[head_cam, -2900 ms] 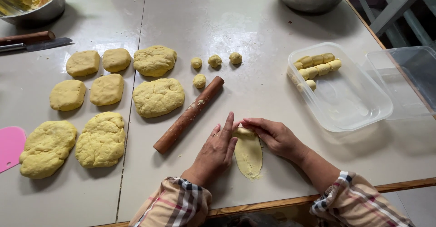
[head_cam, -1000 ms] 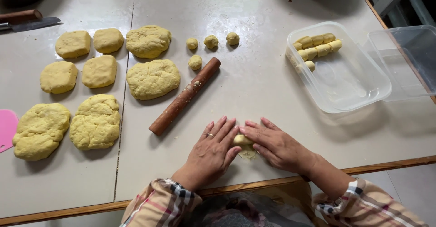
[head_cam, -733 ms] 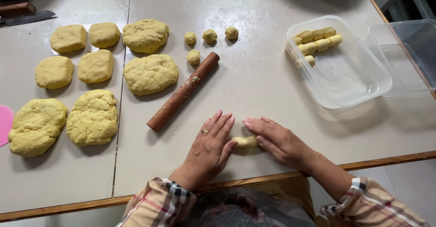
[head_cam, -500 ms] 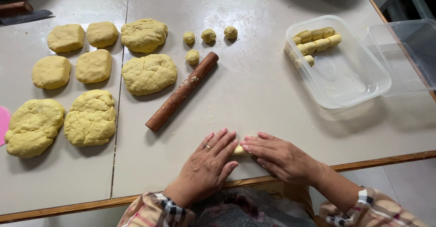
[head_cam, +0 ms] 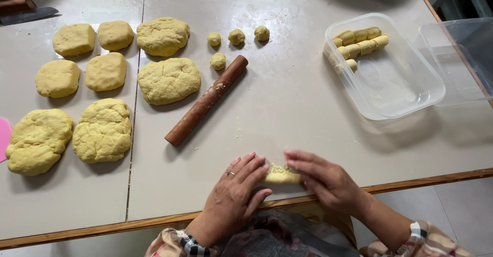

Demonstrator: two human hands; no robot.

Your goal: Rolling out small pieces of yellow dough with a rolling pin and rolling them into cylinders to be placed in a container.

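- Pale grey table [head_cam: 308, 108], smooth and lightly dusted with crumbs, a wooden edge along the near side; all items sit on it.
- Left hand [head_cam: 233, 195]: flat, fingers extended and close together, tips resting against the end of the dough roll; a ring on one finger. Nothing gripped.
- Right hand [head_cam: 323, 180]: fingers laid over the other end of the roll, lightly curved, pressing rather than clasping.
- Dough roll [head_cam: 281, 175]: short yellow cylinder, crumbly at its open end, lying at the near table edge between both hands, apparently pinned there so the palms can shape it.
- Rolling pin [head_cam: 206, 101]: plain brown wooden rod, lying diagonally, well apart from the hands, flecks of dough stuck to it.
- Small dough balls [head_cam: 236, 36]: four, rough-surfaced, just beyond the pin's far end.
- Dough slabs [head_cam: 168, 80]: eight thick yellow pats, cracked and lumpy, grouped at the left in loose rows.
- Clear plastic tub [head_cam: 405, 90]: rectangular, soft-cornered, holding finished rolls [head_cam: 360, 40] packed side by side at its far corner.
- Second clear container [head_cam: 459, 56]: beside the tub at the right.
- Knife [head_cam: 25, 11]: brown handle, far left corner.
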